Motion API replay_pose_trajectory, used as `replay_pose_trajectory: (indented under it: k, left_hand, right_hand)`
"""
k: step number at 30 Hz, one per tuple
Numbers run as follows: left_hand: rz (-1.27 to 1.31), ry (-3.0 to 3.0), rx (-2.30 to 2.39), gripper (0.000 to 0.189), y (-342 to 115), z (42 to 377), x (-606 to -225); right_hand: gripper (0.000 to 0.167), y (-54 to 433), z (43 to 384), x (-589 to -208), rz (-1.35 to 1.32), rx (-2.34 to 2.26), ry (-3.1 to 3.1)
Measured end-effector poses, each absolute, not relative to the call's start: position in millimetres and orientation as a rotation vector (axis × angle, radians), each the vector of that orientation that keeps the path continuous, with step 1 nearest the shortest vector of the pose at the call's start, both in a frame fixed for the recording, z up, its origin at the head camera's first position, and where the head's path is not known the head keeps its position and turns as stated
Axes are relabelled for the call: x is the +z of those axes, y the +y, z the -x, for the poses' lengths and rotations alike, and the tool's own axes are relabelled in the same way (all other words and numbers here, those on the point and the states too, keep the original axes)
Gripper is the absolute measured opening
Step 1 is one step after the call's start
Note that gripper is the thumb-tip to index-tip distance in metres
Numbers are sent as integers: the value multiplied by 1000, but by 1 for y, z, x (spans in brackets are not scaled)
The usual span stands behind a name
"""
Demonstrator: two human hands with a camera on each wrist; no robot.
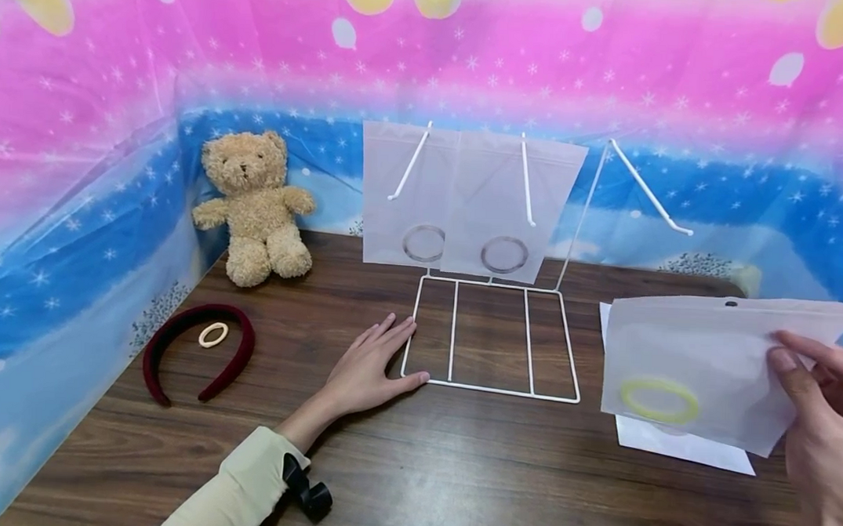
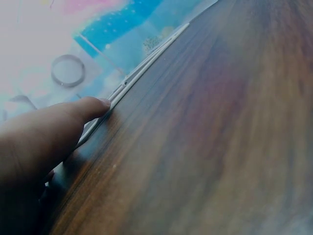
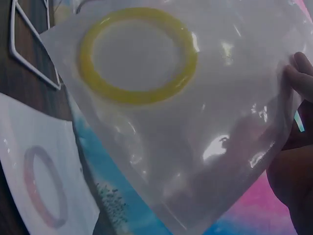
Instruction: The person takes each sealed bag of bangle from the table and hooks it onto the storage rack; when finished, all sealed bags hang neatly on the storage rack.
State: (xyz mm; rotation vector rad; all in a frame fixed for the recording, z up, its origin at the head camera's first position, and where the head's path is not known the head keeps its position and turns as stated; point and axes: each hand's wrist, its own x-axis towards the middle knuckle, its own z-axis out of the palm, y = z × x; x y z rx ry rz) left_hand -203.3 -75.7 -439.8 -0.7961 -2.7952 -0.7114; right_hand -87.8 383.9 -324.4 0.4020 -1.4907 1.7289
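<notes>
My right hand (image 1: 825, 398) pinches the side edge of a frosted plastic bag (image 1: 714, 354) between thumb and fingers, holding it at the right. Inside the bag shows a yellow ring, perhaps a bangle (image 3: 87, 55). My left hand (image 1: 367, 370) lies with fingers spread at the left front corner of a white wire display rack (image 1: 490, 388), its thumb on the front bar. Two similar bags, a left one (image 1: 390, 163) and a middle one (image 1: 552, 182), hang on the rack's hooks, each with a greyish ring inside. A third hook (image 1: 640, 181) juts out at right.
Below the held bag lies another pale bag (image 3: 24, 127) with a pinkish ring in it. At left are a dark red headband (image 1: 246, 349), a small cream oval ring (image 1: 203, 336) and a teddy bear (image 1: 247, 208). Patterned cloth (image 1: 80, 162) surrounds the wooden table.
</notes>
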Motion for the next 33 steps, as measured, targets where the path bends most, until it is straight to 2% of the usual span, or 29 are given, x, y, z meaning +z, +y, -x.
replay_pose_trajectory:
  k: [2,9,16,25,33]
  left_hand:
    - [795,-2794,-711,86,-76,203,-440]
    - [793,-2788,-713,86,-77,204,-439]
    - [791,-2781,-713,86,-79,204,-439]
    - [792,-2786,-705,87,-80,204,-440]
    - [790,-2808,-686,87,-76,204,-442]
  right_hand:
    - [25,375,87,-317,-392,1735,-1506]
    - [31,348,85,-293,69,1340,-1862]
    - [36,339,93,-284,40,1584,-1740]
    - [34,337,104,-281,37,1481,-1827]
    - [37,339,134,-290,-30,1604,-1735]
